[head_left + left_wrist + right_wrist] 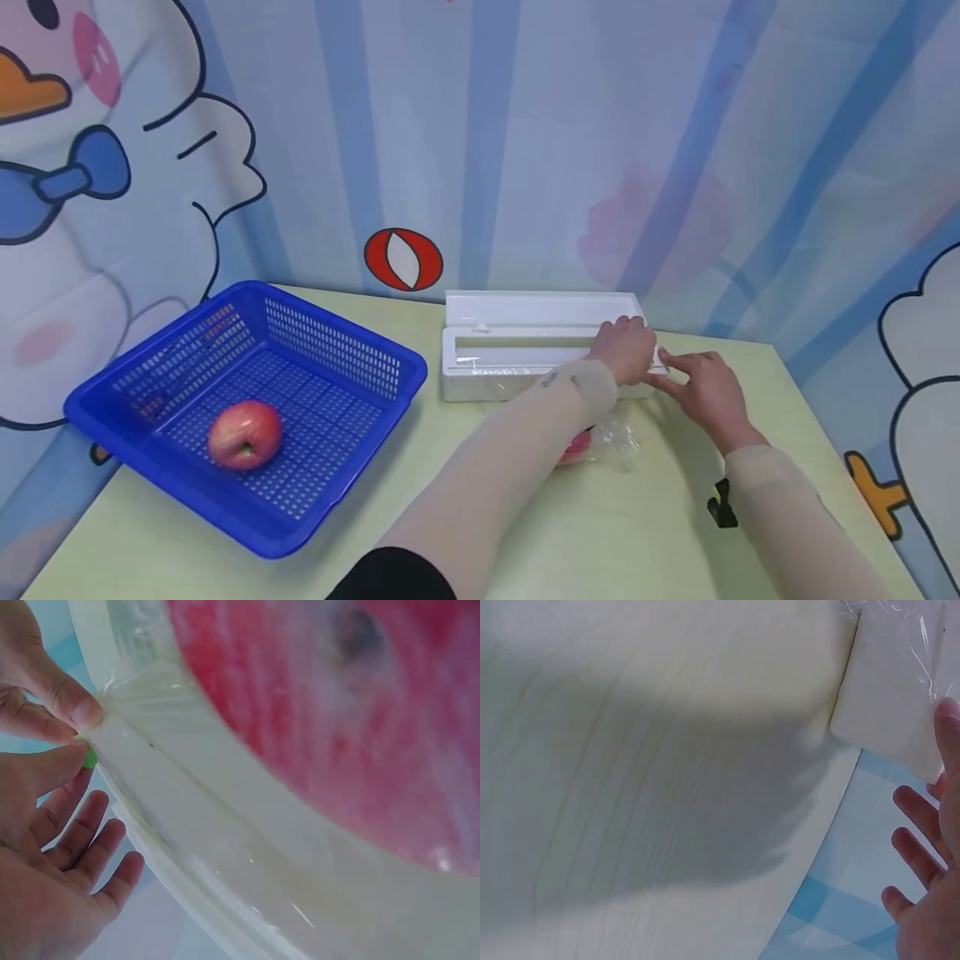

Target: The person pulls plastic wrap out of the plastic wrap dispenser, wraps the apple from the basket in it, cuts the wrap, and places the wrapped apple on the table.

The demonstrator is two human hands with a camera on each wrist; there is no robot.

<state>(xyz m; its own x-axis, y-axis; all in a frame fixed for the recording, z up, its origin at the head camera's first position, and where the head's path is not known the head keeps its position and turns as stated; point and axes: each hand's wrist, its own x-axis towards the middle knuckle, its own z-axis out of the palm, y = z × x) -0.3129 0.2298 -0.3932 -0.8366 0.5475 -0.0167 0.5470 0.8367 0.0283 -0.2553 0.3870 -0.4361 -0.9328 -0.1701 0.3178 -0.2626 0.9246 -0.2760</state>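
A white cling film box stands at the back of the table with its lid raised. Clear film stretches down its front. My left hand is at the box's right end, pinching a small green tab between thumb and finger, the other fingers spread. My right hand grips the same end corner, its thumb pressing the film there and its lower fingers spread. A red apple under film lies in front of the box; my left forearm mostly hides it in the head view.
At the left, a blue plastic basket holds another apple. A printed curtain hangs behind the table. Crumpled film lies by the wrapped apple, and a black piece hangs at my right wrist.
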